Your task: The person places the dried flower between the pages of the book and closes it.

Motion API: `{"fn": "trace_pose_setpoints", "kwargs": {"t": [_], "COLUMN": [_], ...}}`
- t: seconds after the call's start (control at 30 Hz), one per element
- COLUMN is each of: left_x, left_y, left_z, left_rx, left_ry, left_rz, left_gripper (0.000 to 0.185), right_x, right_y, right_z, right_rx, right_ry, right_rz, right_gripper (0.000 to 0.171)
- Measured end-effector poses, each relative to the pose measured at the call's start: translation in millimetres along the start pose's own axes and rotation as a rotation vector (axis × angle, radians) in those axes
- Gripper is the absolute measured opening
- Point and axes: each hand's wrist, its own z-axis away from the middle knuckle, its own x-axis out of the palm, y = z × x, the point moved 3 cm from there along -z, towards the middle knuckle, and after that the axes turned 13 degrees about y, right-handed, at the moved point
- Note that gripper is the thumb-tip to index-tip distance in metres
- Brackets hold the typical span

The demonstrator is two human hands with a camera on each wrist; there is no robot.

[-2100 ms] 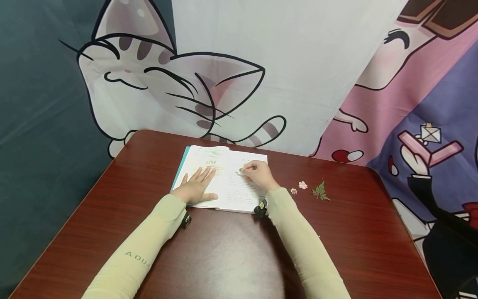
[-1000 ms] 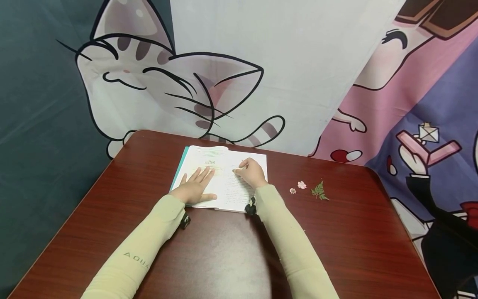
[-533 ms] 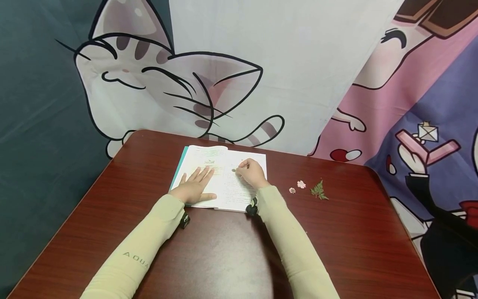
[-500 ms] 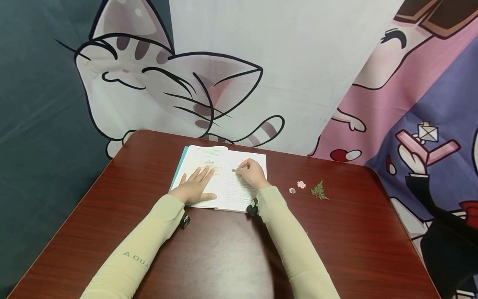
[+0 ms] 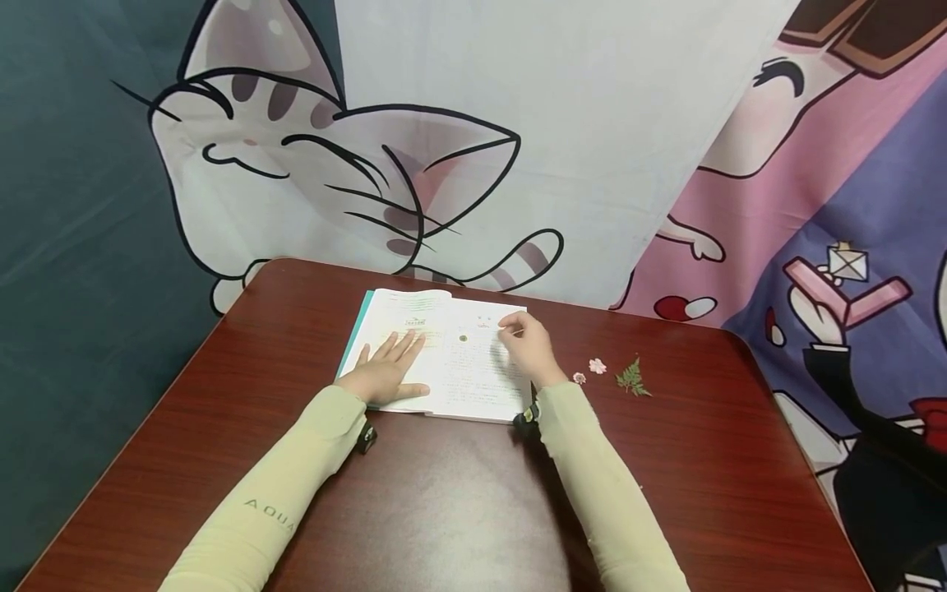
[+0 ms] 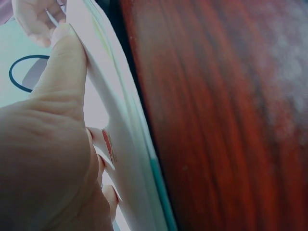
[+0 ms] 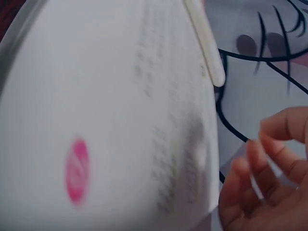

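An open book (image 5: 481, 386) with a teal cover edge lies near the far side of the table. My left hand (image 5: 381, 376) rests flat on its left page, fingers spread and thumb toward the spine. In the left wrist view, the left thumb (image 6: 67, 67) reaches along the page. Over the right page's outer edge is my right hand (image 5: 528, 344), its fingers loosely bent with nothing seen between them. A small round greenish piece (image 5: 463, 338) lies on the right page, left of that hand. The right wrist view shows the right-hand fingers (image 7: 260, 168) apart from the page.
Right of the book on the brown table (image 5: 710, 460) lie a small pink flower (image 5: 579, 378), a larger pink flower (image 5: 598, 366) and a green fern-like leaf (image 5: 634, 378). A cartoon-printed cloth (image 5: 592, 148) hangs behind the table. The right wrist view shows a pink oval mark (image 7: 77, 171).
My right hand has let go of the round greenish piece and moved right, toward the page's outer edge. The piece now lies uncovered on the page. My left hand has stayed in place.
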Motion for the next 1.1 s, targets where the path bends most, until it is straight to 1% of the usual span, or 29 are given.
{"fn": "trace_pose_setpoints", "kwargs": {"t": [0.1,0.17,0.33,0.47,0.6,0.73,0.83,1.1], "left_x": [-0.1,-0.8,-3.2,-3.7,-2.3,-0.5,0.1,0.3], "left_y": [-0.6,-0.4,0.6,0.9,0.3,-0.4,0.0,0.3], "left_z": [-0.2,0.1,2.0,2.3,2.2,1.6,0.7,-1.4], "left_rx": [-0.002,-0.001,-0.001,-0.003,-0.003,-0.001,0.0,0.005], "left_ry": [0.003,0.005,0.009,0.01,0.008,0.001,-0.001,0.008], "left_rz": [0.001,0.002,0.006,0.015,0.016,0.011,0.006,0.001], "left_gripper": [0.095,0.095,0.094,0.094,0.093,0.094,0.094,0.094], "right_x": [-9.1,-13.3,-18.4,-17.0,-14.9,-14.3,-14.0,-13.7], "right_y": [4.3,8.5,19.7,26.1,29.3,30.6,30.8,29.1], "right_z": [-0.4,-0.7,1.4,4.5,7.2,10.5,11.7,12.4], "right_rx": [0.057,0.099,0.2,0.242,0.268,0.301,0.308,0.269], "right_ry": [0.041,0.05,0.032,0.03,0.034,0.014,-0.003,-0.024], "right_rz": [-0.006,-0.002,-0.003,0.018,0.055,0.086,0.1,0.135], "right_gripper": [0.019,0.022,0.032,0.04,0.049,0.062,0.069,0.065]}}
